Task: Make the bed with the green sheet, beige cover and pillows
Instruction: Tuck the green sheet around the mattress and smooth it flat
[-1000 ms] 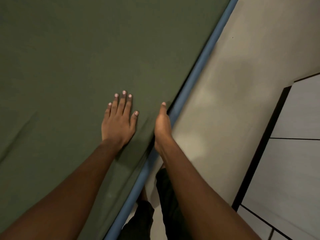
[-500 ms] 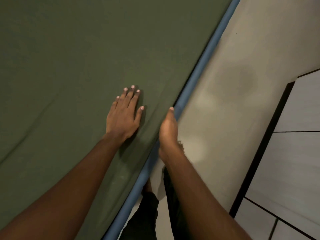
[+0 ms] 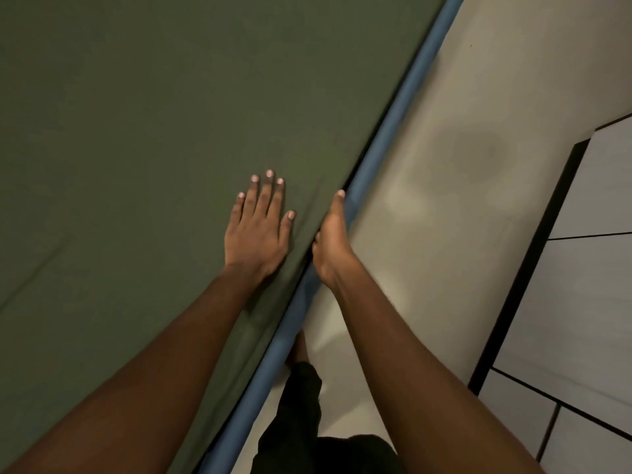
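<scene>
The green sheet lies spread over the bed and fills the left of the view, with faint creases at the left. A blue mattress edge runs diagonally beside it. My left hand lies flat, palm down, on the sheet near that edge, fingers slightly spread. My right hand is at the sheet's border, thumb along the top and fingers hidden under the sheet's edge against the blue side. No beige cover or pillows are in view.
A pale floor runs along the bed's right side. A white panelled cabinet with dark trim stands at the right. My dark trouser leg is close against the bed.
Both hands have slid a little farther along the bed's edge. The left hand stays flat on the sheet and the right stays at its border.
</scene>
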